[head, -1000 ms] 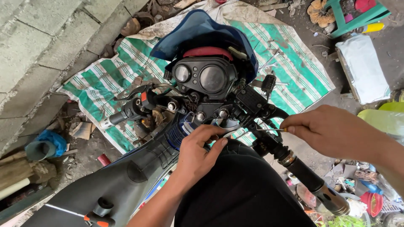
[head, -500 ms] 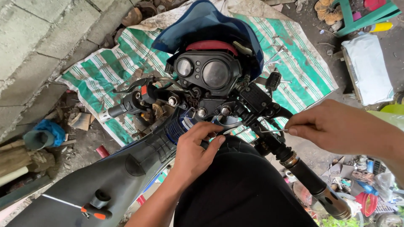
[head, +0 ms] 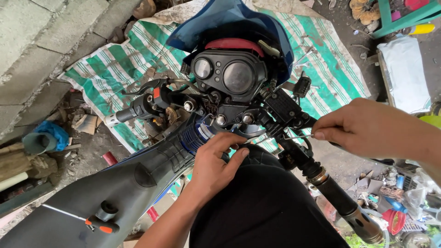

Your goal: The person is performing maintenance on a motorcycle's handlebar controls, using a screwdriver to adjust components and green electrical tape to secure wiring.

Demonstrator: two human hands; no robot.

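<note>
At the centre of the head view, a stripped motorcycle handlebar assembly (head: 239,110) sat under the instrument cluster (head: 229,76), with the blue front cowl (head: 229,23) tipped up behind it.

Left hand (head: 216,165): partly curled, fingers bent in, fingertips (head: 236,138) touching the parts just below the handlebar clamp bolts (head: 234,119), beside a ribbed blue piece (head: 195,135). Couldn't tell if it actually gripped anything; the fingers hid the contact point.

Right hand (head: 363,128): closed in a pinch, thumb and forefinger clamped on a thin metal tool (head: 296,136), shaft roughly level, tip pointing left into the bracket (head: 285,110) on the right side of the bar. Tool type not clear.

Right grip (head: 344,206) ran down toward the lower right corner, bare metal end showing. Left grip and lever (head: 138,98) stuck out toward the wall side.

On the black seat (head: 115,193), lower left: a screwdriver with black and orange handle (head: 98,225) and a small black socket (head: 109,210) just beside it, well apart from both hands.

Green and white striped tarp (head: 110,69) lay on the ground under the front end. Concrete block wall (head: 41,41) at upper left. Dark trousers (head: 262,206) filled the bottom centre.
</note>
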